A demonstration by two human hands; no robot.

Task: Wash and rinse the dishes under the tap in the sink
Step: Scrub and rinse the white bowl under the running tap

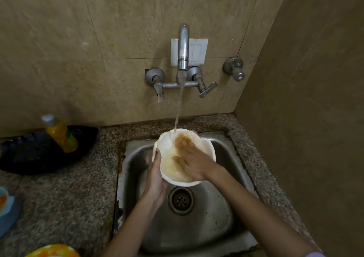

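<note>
Left hand (155,177): over sink (216,217), fingers (157,152) gripping bowl (166,144) rim.
Right hand (194,163): fingers straight, pressed inside bowl.
Bowl: white, held above sink, under water stream (178,108).
Tap (183,45): wall-mounted behind sink, running.

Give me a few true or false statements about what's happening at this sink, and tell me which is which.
1. Water runs from the tap into the white bowl. True.
2. The left hand grips the bowl's rim. True.
3. The right hand holds a sponge. False: it is bare, its fingers flat inside the bowl.
4. The yellow bottle stands in the sink. False: it is on the counter, left of the sink.
</note>
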